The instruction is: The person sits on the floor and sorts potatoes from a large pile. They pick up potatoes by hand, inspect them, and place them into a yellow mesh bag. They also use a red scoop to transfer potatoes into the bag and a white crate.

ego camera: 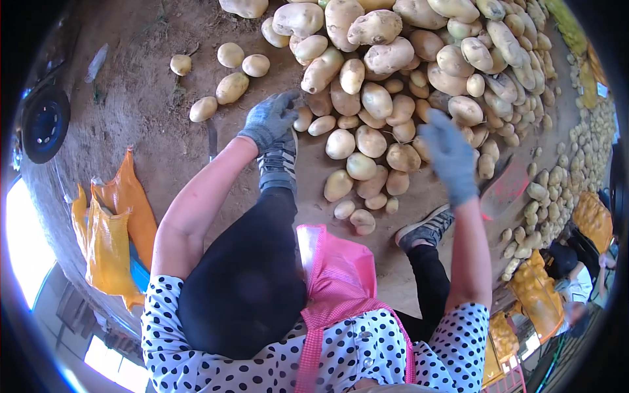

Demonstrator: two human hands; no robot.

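A large heap of potatoes (388, 56) lies on the dirt floor in front of me. My left hand (271, 118), in a grey knit glove, is over the toe of my left shoe (278, 159), beside the heap's left edge; its palm is hidden. My right hand (448, 150), gloved alike and blurred, is above the heap's right part, and I cannot tell whether it holds a potato. Smaller potatoes (361, 166) lie loosely between my feet. Several loose potatoes (232, 88) rest on the ground left of the heap.
Orange and yellow mesh sacks (110, 231) lie at the left, below a wheel (46, 124). A pinkish-red flat object (506, 189) is beside my right shoe (426, 228). More potatoes (545, 196) spread right, near filled sacks (535, 294) and other people (577, 285).
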